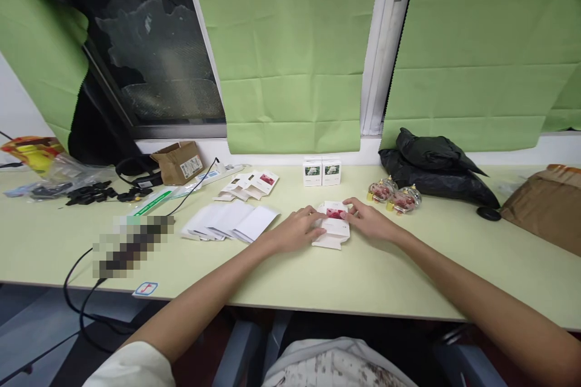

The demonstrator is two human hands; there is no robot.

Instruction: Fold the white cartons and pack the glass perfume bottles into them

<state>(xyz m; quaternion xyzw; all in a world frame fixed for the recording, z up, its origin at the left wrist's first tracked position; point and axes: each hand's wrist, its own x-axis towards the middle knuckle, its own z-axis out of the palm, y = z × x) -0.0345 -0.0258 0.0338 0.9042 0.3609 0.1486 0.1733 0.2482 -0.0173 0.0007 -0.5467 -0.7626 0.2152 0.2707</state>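
A flat, unfolded white carton with a red picture [334, 227] lies on the pale green table [290, 278] in front of me. My left hand [297, 230] rests on its left side, fingers curled onto the card. Pinching the carton's right edge is my right hand [370, 221]. Both hands press the carton against the table.
White card inserts [231, 221] and more flat cartons [249, 184] lie to the left. Two assembled white boxes [321, 172] stand behind, with small round ornaments [394, 195] and a black bag [436, 169] to the right. A brown package [544, 205] sits far right, cables and clutter far left.
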